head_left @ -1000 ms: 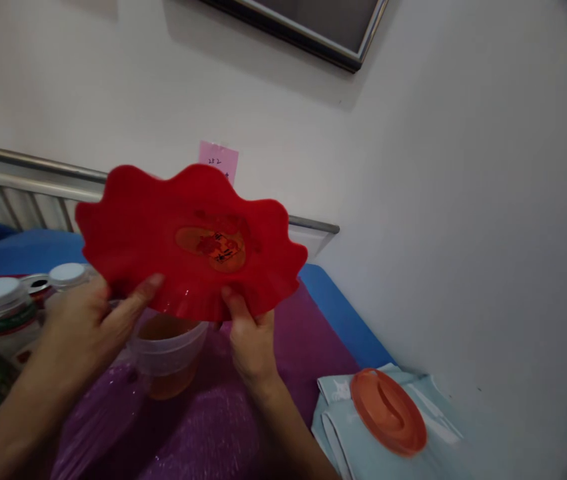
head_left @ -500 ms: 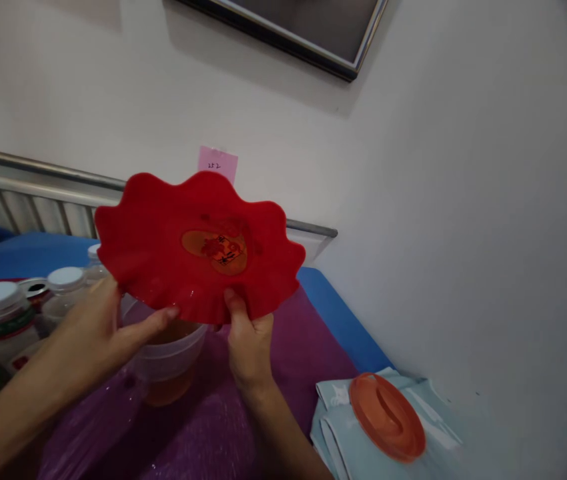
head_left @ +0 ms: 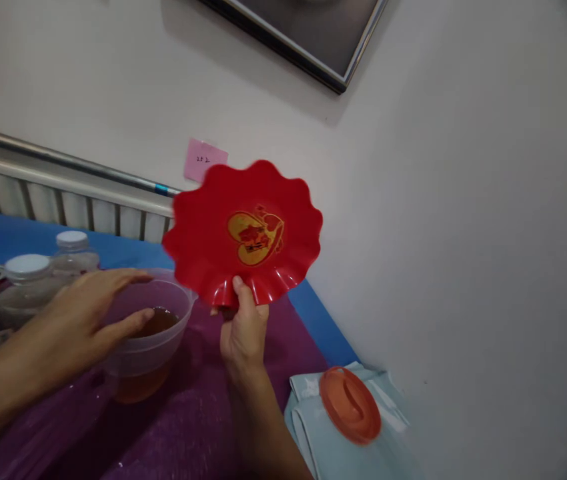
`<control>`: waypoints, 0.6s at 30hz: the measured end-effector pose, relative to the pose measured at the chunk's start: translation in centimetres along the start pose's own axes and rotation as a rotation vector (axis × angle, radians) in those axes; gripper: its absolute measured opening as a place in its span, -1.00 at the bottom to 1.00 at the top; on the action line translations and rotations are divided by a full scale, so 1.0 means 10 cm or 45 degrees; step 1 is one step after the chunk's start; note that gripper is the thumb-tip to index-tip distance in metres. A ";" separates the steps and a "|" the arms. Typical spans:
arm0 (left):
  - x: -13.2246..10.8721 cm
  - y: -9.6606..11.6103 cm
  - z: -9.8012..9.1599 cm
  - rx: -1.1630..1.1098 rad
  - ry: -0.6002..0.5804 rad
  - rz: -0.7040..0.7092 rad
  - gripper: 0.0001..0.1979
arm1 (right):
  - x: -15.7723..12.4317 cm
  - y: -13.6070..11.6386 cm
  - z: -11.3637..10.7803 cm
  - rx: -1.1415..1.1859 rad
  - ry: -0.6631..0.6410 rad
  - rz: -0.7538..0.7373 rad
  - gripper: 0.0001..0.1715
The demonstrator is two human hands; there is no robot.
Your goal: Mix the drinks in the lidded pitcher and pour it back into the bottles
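My right hand pinches the lower rim of a red scalloped plastic plate with a yellow heart print, holding it tilted up in the air above the table. My left hand has its fingers spread and hovers over the rim of a clear plastic bowl that holds brownish liquid. It holds nothing. The bowl stands on a purple cloth.
Clear bottles with white caps and an open can stand at the left. An orange lid lies on a folded pale blue cloth at the lower right. A white wall with a pink note and a metal rail are behind.
My left hand let go of the red plate and dropped to the clear bowl. My right hand carried the plate to the right and tipped it more upright.
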State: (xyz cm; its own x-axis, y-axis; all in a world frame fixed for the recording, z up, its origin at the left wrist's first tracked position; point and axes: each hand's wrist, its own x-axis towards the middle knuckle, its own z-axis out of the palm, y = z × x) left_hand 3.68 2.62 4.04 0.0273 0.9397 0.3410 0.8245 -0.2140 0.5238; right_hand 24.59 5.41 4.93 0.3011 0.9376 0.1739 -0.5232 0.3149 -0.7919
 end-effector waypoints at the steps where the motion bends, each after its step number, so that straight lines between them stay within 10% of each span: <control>1: 0.00 0.03 0.00 -0.024 -0.067 -0.017 -0.35 | 0.03 -0.01 -0.03 0.012 0.034 0.029 -0.66; 18: 0.01 0.11 -0.05 0.050 -0.184 -0.048 -0.39 | -0.16 0.41 -1.42 -0.462 0.067 0.669 -0.58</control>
State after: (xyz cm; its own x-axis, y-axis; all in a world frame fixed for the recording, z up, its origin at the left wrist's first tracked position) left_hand 4.33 2.30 5.08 0.0746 0.9761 0.2042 0.8480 -0.1698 0.5020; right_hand 33.28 3.09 -6.85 0.1217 0.9418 -0.3132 -0.3112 -0.2635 -0.9131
